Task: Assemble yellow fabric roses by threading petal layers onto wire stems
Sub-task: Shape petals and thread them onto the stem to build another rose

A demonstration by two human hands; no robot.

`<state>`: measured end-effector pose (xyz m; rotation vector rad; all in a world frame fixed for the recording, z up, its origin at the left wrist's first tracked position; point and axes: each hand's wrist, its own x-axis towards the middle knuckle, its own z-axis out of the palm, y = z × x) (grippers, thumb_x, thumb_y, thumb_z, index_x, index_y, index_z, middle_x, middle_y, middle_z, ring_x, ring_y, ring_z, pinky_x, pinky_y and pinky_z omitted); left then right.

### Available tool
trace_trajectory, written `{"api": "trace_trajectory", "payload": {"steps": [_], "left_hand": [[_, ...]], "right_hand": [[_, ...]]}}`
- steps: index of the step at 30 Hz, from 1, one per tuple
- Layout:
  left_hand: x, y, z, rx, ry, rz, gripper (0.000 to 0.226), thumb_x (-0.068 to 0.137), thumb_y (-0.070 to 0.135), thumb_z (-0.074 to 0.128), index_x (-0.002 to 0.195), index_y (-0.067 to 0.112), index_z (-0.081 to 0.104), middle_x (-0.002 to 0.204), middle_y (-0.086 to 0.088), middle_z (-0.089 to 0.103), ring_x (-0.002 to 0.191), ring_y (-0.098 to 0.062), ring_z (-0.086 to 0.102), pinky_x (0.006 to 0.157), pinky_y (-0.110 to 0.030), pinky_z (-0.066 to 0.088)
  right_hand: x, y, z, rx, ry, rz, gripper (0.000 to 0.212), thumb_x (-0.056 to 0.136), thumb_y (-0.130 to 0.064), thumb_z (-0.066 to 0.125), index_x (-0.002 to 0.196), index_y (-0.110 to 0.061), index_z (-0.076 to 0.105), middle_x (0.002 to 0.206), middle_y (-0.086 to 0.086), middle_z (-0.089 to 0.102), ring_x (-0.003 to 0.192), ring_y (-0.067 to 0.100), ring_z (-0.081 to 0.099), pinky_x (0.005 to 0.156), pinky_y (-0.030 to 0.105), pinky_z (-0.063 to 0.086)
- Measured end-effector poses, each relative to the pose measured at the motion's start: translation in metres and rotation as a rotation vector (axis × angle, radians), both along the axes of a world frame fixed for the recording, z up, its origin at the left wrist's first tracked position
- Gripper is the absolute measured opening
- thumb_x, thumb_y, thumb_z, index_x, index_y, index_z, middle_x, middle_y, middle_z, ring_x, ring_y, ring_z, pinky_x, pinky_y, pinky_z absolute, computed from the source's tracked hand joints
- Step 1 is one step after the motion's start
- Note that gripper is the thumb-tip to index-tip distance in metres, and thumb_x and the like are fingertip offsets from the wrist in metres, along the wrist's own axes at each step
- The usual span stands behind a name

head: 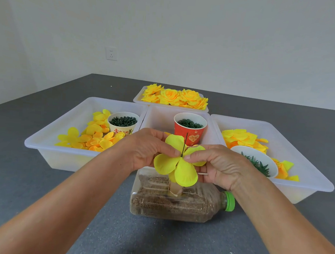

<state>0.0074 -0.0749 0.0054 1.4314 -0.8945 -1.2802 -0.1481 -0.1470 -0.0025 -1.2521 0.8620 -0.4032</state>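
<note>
The petal layer [176,164], threaded on the wire stem [184,145], is pinched by left hand [150,149] and right hand [220,165] fingertips; cup lettering is unreadable.

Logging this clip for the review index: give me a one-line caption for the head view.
Left hand and right hand pinch a yellow fabric petal layer threaded on a thin green wire stem.

Single head-worn view, forward and down, close over the table [36,176], wall beyond.
</note>
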Motion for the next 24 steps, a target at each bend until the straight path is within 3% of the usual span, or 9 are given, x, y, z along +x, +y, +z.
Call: {"api": "trace_trajectory", "payload": {"steps": [4, 8, 13, 18, 21, 24], "left_hand": [[-0.0006, 0.0018, -0.0002, 0.019, -0.014, -0.005, 0.042, 0.075, -0.009, 0.066, 0.116, -0.003, 0.059, 0.091, -0.012, 0.07, 0.073, -0.023, 0.067, 0.063, -0.032, 0.057], [-0.0013, 0.0019, -0.0011, 0.036, -0.012, -0.005, 0.043, 0.075, -0.011, 0.065, 0.117, -0.003, 0.058, 0.091, -0.011, 0.069, 0.077, -0.024, 0.066, 0.066, -0.033, 0.055], [-0.0012, 0.0015, -0.0028, 0.049, -0.021, -0.005, 0.046, 0.075, -0.01, 0.065, 0.12, -0.003, 0.057, 0.097, -0.013, 0.067, 0.081, -0.025, 0.065, 0.067, -0.034, 0.054], [-0.0008, 0.001, -0.0028, 0.066, -0.037, -0.025, 0.039, 0.075, -0.01, 0.065, 0.112, 0.001, 0.059, 0.085, -0.008, 0.069, 0.071, -0.02, 0.067, 0.058, -0.029, 0.056], [-0.0009, 0.0003, -0.0008, 0.078, -0.044, -0.033, 0.035, 0.076, -0.013, 0.063, 0.106, 0.004, 0.059, 0.083, -0.007, 0.068, 0.071, -0.021, 0.066, 0.063, -0.032, 0.055], [-0.0024, 0.0013, 0.0013, 0.064, -0.091, -0.008, 0.041, 0.075, -0.013, 0.065, 0.109, 0.01, 0.057, 0.094, -0.01, 0.067, 0.078, -0.025, 0.064, 0.07, -0.037, 0.052]], "right_hand": [[-0.0002, 0.0009, 0.0004, -0.025, 0.027, -0.015, 0.028, 0.074, 0.005, 0.067, 0.1, -0.005, 0.066, 0.084, 0.01, 0.071, 0.066, 0.02, 0.065, 0.072, 0.034, 0.053], [0.0008, 0.0019, -0.0015, -0.024, 0.046, -0.026, 0.035, 0.074, 0.006, 0.067, 0.108, -0.001, 0.065, 0.094, 0.015, 0.069, 0.073, 0.024, 0.065, 0.079, 0.039, 0.053], [0.0011, 0.0017, -0.0046, 0.004, 0.046, -0.018, 0.031, 0.074, 0.005, 0.067, 0.104, -0.004, 0.065, 0.089, 0.012, 0.071, 0.073, 0.023, 0.066, 0.074, 0.037, 0.053], [0.0028, 0.0003, -0.0067, 0.044, 0.054, -0.019, 0.028, 0.074, 0.005, 0.067, 0.099, -0.008, 0.065, 0.087, 0.01, 0.069, 0.075, 0.024, 0.064, 0.079, 0.037, 0.051], [0.0021, 0.0012, -0.0059, 0.037, 0.06, -0.009, 0.023, 0.075, 0.005, 0.067, 0.091, -0.011, 0.066, 0.088, 0.011, 0.069, 0.079, 0.025, 0.063, 0.079, 0.036, 0.05], [0.0007, 0.0048, -0.0028, -0.04, 0.061, -0.032, 0.038, 0.072, 0.004, 0.07, 0.103, -0.017, 0.064, 0.093, 0.009, 0.068, 0.08, 0.023, 0.063, 0.071, 0.034, 0.051]]}}
